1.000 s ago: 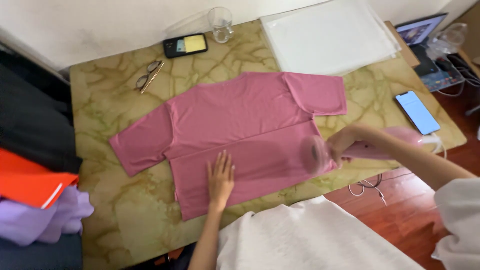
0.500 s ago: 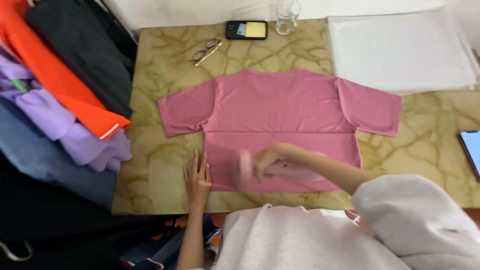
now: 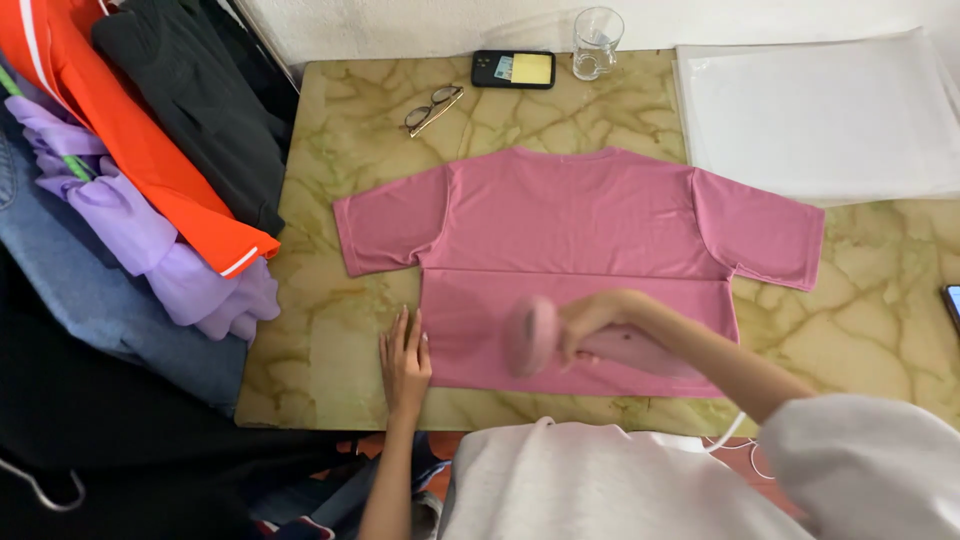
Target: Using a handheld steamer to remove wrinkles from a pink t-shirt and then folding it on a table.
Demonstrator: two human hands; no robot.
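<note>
- Head view, looking down on a marbled yellow-green table (image 3: 300, 330) with a pink T-shirt (image 3: 580, 225) spread flat across its middle, sleeves out to either side and the lower part folded up so that a straight crease runs across the body.
- Right hand (image 3: 590, 322): clenched around the handle of a pink handheld steamer (image 3: 560, 338), whose rounded head points toward the person's left and lies over the lower part of the shirt; the head is motion-blurred.
- Left hand (image 3: 404, 360): flat and released, palm down, fingers together and extended, resting at the shirt's lower left edge, partly on the cloth and partly on the table.
- A thin white cord (image 3: 730, 440) hangs below the near table edge, under the right forearm.
- Far edge of the table: folded eyeglasses (image 3: 433, 108), a dark phone (image 3: 514, 69) bearing a yellow card, and a clear drinking glass (image 3: 597, 42).
- Far right corner: a stack of white sheets (image 3: 820, 110).
- Left of the table: heaped garments (image 3: 150, 180) in orange, black, lilac and blue denim.
</note>
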